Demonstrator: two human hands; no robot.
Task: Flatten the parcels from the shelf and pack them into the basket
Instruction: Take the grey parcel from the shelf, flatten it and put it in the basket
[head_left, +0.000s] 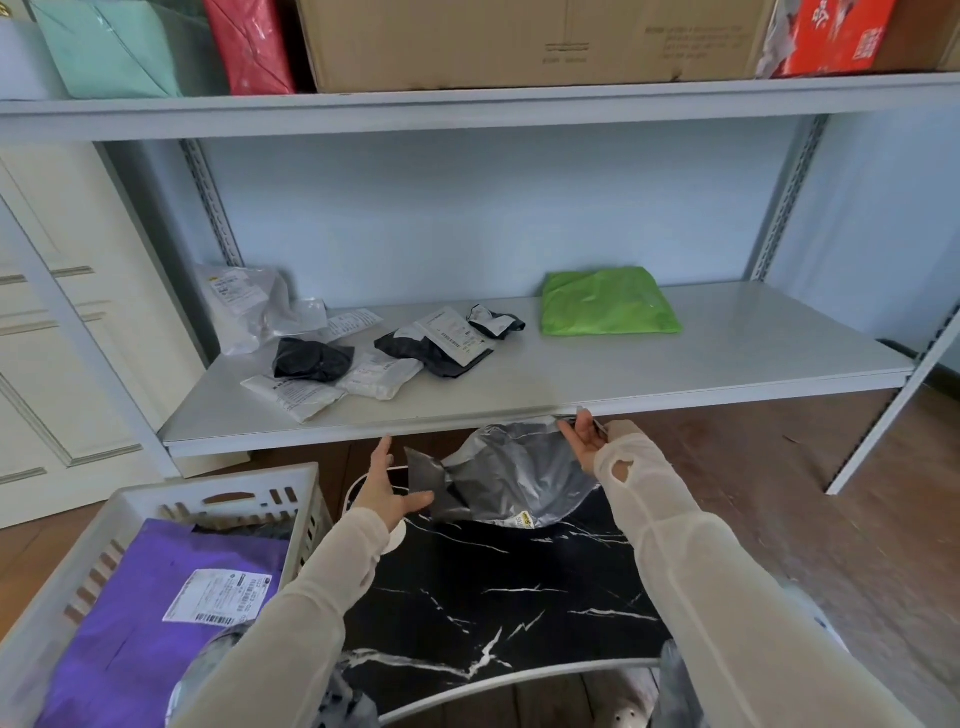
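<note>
A crumpled silver-grey parcel (514, 483) lies at the far end of the black marble table (498, 587), just below the shelf's front edge. My left hand (387, 488) is at its left side, fingers straight and spread, thumb touching the parcel's dark folded corner. At the parcel's upper right edge is my right hand (584, 444), palm turned toward it and fingers straight. The white slatted basket (218, 493) stands to the left of the table with a purple parcel (150, 629) lying flat inside. Several small black, white and clear parcels (363, 348) and a green one (608, 301) lie on the shelf (675, 364).
The upper shelf holds a cardboard box (530, 41), a mint bag (109, 47), a red bag (249, 44) and a red box (836, 36). White cabinet doors (57, 312) stand to the left. A wooden floor (753, 467) shows on the right.
</note>
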